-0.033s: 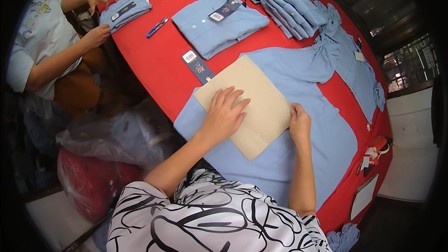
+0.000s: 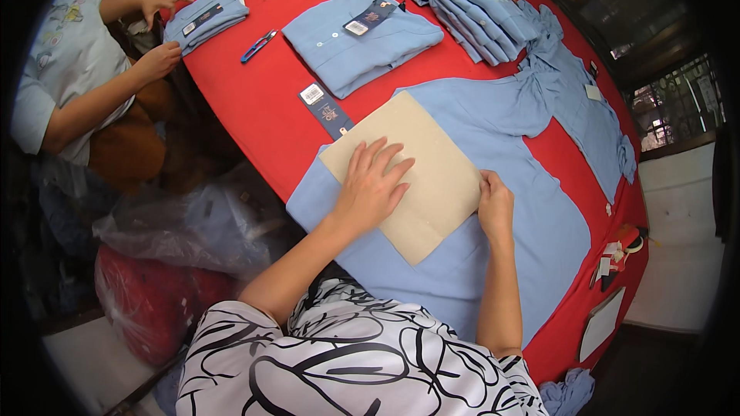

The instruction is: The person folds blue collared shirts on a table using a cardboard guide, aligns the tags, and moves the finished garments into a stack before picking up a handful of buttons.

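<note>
Bare red table [image 2: 262, 100] lies open ahead-left of my left hand [image 2: 370, 189], past the dark hang tag [image 2: 327, 112]. Straight ahead the folded shirt [image 2: 362, 38] and the shirt stack [image 2: 482, 19] block me. A co-worker's hands [image 2: 158, 58] crowd the far-left edge.

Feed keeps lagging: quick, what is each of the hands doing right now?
Left hand: open, flat on the tan rectangular cardboard sheet, holding nothing.
Right hand: fingers curled at the sheet's right edge; grip cannot be told.

shirt [image 2: 532, 239] under board [image 2: 408, 173], tags [image 2: 617, 254] perhaps blurred
</note>
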